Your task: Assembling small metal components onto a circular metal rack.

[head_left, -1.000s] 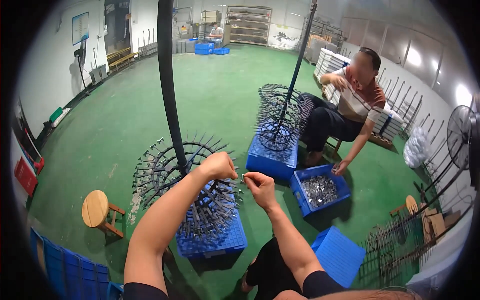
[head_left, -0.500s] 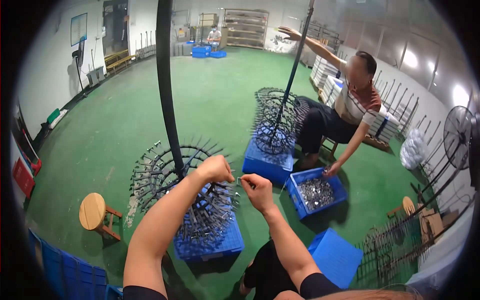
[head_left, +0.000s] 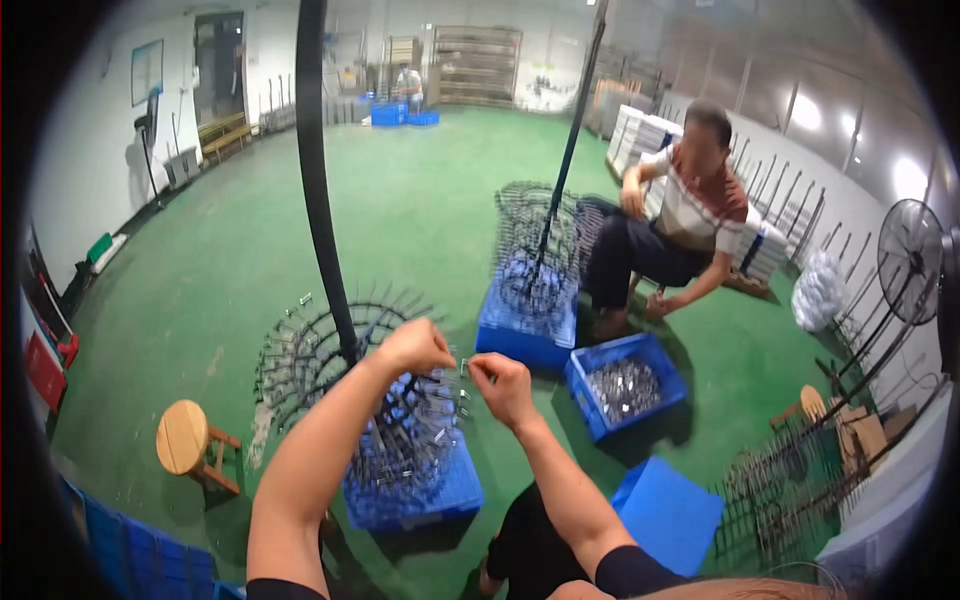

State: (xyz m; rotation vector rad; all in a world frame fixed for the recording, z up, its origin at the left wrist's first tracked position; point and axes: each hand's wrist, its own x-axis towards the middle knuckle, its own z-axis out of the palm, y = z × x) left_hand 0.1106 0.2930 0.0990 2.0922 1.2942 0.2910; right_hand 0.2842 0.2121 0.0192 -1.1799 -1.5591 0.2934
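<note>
My left hand (head_left: 415, 347) is closed in a fist at the rim of a round wire rack (head_left: 340, 365) of spokes on a black pole (head_left: 322, 190). My right hand (head_left: 503, 387) pinches a small metal piece (head_left: 464, 368) just right of the left hand, beside the rack's spokes. What the left fist holds is hidden. The rack stands in a blue crate (head_left: 415, 490) below both hands.
A blue crate of small metal parts (head_left: 626, 384) lies to the right. A seated person (head_left: 680, 215) works by a second spoke rack in a blue crate (head_left: 535, 290). A blue lid (head_left: 668, 515), a wooden stool (head_left: 185, 438) and a fan (head_left: 910, 260) stand around.
The seated person's raised arm has come down and now bends near the body. My hands have stayed together at the rack's rim, shifting only slightly.
</note>
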